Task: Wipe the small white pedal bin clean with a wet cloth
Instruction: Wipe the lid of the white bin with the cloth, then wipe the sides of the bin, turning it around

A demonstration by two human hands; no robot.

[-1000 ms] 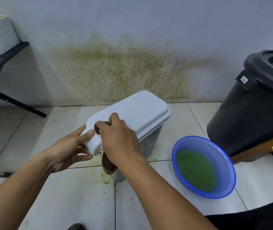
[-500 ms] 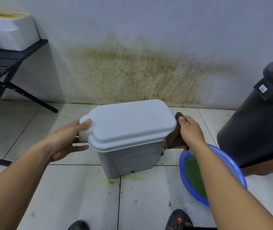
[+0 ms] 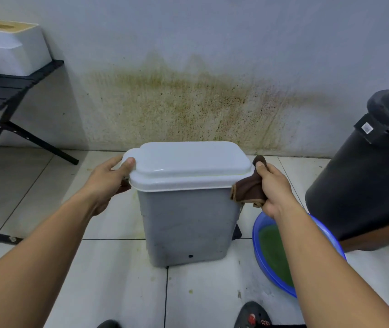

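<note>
The small white pedal bin stands upright on the tiled floor in front of me, its lid closed. My left hand grips the lid's left end, thumb on top of the rim. My right hand holds a bunched brown cloth against the bin's right side, just under the lid's edge. A dark part of the bin shows low at its right rear.
A blue basin with green water sits on the floor right of the bin, partly behind my right arm. A large black lidded bin stands at the right. A black folding rack with a white box is at the left. The wall behind is stained.
The bin has been turned from tilted and diagonal to upright and square to me. My right hand with the cloth moved from the lid's near-left end to the bin's right side.
</note>
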